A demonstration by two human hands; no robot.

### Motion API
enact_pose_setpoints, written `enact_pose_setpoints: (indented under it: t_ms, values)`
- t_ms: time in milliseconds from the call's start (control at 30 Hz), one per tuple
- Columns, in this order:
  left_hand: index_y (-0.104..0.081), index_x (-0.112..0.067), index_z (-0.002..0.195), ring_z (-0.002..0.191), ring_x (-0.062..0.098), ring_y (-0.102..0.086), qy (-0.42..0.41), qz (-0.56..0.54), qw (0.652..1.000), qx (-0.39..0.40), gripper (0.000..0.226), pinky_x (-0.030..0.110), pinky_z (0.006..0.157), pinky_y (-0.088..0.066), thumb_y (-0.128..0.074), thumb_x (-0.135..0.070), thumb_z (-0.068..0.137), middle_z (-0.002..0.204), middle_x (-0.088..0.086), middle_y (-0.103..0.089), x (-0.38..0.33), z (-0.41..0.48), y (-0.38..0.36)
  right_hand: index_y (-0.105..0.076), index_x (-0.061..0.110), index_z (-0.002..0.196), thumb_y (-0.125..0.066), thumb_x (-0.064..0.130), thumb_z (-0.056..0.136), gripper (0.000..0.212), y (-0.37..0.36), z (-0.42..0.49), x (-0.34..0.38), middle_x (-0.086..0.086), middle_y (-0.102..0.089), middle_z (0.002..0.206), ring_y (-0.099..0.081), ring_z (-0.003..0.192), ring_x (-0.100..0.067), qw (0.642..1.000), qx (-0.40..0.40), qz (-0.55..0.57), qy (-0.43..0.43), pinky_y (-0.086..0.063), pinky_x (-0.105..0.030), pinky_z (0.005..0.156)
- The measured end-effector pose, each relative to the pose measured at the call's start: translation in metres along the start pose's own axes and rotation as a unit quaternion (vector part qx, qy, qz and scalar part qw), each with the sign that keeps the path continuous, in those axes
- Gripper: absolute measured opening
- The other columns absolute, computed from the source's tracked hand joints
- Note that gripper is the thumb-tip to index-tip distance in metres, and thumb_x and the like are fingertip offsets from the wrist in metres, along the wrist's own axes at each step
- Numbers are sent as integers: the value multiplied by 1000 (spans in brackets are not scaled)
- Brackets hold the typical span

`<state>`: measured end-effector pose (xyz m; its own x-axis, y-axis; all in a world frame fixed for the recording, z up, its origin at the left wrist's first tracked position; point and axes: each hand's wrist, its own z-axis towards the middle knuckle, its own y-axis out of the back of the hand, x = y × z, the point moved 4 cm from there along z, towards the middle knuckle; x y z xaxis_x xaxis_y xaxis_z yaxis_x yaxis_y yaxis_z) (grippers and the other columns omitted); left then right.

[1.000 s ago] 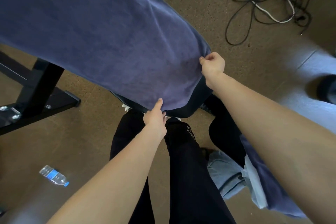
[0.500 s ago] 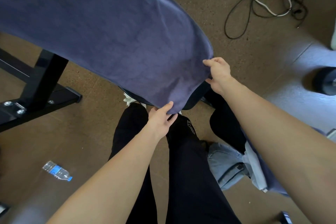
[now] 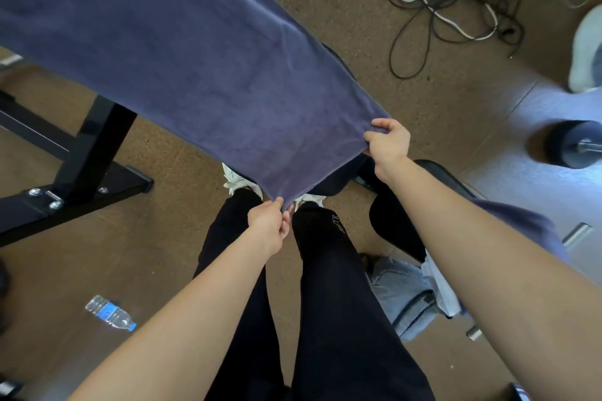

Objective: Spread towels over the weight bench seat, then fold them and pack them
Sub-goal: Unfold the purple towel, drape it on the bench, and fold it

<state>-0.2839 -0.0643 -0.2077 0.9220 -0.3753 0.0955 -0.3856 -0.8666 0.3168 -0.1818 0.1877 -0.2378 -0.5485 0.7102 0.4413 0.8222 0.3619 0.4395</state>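
Note:
A dark blue towel [image 3: 182, 65] lies stretched along the weight bench seat, covering nearly all of it; only a dark strip of the seat's near end [image 3: 335, 177] shows under the towel's edge. My left hand [image 3: 268, 225] pinches the towel's near left corner, just above my legs. My right hand [image 3: 387, 143] grips the near right corner, fingers curled over the hem. Between the two hands the near edge is pulled taut.
The black bench frame and foot [image 3: 81, 172] stand at left. A water bottle [image 3: 110, 316] lies on the brown floor. Tangled cables [image 3: 439, 3] lie at top right, a dumbbell [image 3: 570, 143] at right. A pile of cloth and a light blue bag [image 3: 410, 296] sit by my right leg.
My left hand shifted from under the near edge to pinching the left corner. My right hand slid down and right along the hem, and the towel's end now sits lower over the seat.

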Motion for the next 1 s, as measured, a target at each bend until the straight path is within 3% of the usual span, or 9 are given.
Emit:
enact_pose_setpoints:
  t_ms: [167,267,333,500,633,767,867,933,1000]
  values:
    - [-60,-29,121,61,10,-58,-139,41,989,-10,25,18,46,-46,-70,-26,98,102,8,-72,-6,-21,15,-61,18,122,-65,-3,89,40,21,-19,1,-2,-60,118,-65,106,-22,1000,-28,9,3,-60,-40,91]
    - [-69,-28,113,63,11,-52,-169,32,984,46,13,20,52,-44,-66,-27,101,94,3,-67,-14,-41,22,-65,16,116,-66,2,91,29,27,-31,11,-5,-66,114,-68,100,-22,999,-22,44,17,-62,-37,85]
    - [-74,-21,115,61,8,-47,-161,-7,982,101,17,20,53,-40,-63,-23,103,87,0,-63,-21,-48,31,-68,16,113,-67,5,92,23,25,-43,22,-5,-69,109,-71,98,-21,997,-5,66,41,-63,-33,81]
    - [-75,-22,120,77,12,-55,-199,-18,973,114,42,24,65,-47,-52,6,99,105,2,-70,-51,-50,70,-68,14,119,-60,-7,91,35,0,-68,61,-2,-73,104,-72,94,-10,984,49,20,170,-60,-25,85]
    - [-77,-25,111,94,19,-71,-299,65,950,58,43,28,77,-58,-76,8,83,110,7,-76,-73,-56,95,-73,17,113,-61,-2,91,31,-33,-78,94,1,-75,100,-72,92,-10,958,44,-59,276,-61,-34,89]
    - [-78,-27,100,91,22,-74,-371,111,922,-19,33,38,86,-62,-91,-11,74,96,5,-76,-91,-64,106,-74,22,100,-65,9,89,19,-62,-95,135,11,-70,86,-67,82,-3,924,23,-104,367,-58,-27,83]
    - [-78,-28,90,89,17,-72,-399,77,912,-52,6,40,83,-61,-82,-31,86,86,-7,-76,-109,-72,111,-74,18,93,-68,11,86,12,-85,-107,163,3,-61,94,-62,78,-8,897,14,-120,426,-51,-15,79]
    - [-77,-32,89,92,12,-70,-411,64,908,-47,10,39,83,-61,-72,-38,95,94,-10,-74,-122,-76,113,-72,17,90,-72,12,84,7,-98,-109,180,-4,-52,103,-59,82,-13,891,20,-118,439,-44,-6,77]
    - [-73,-37,90,96,9,-66,-423,42,904,-47,12,37,85,-59,-66,-38,99,106,-11,-68,-134,-78,119,-70,20,85,-74,15,83,7,-110,-110,197,-3,-55,107,-58,90,-10,885,39,-118,448,-41,-4,79]
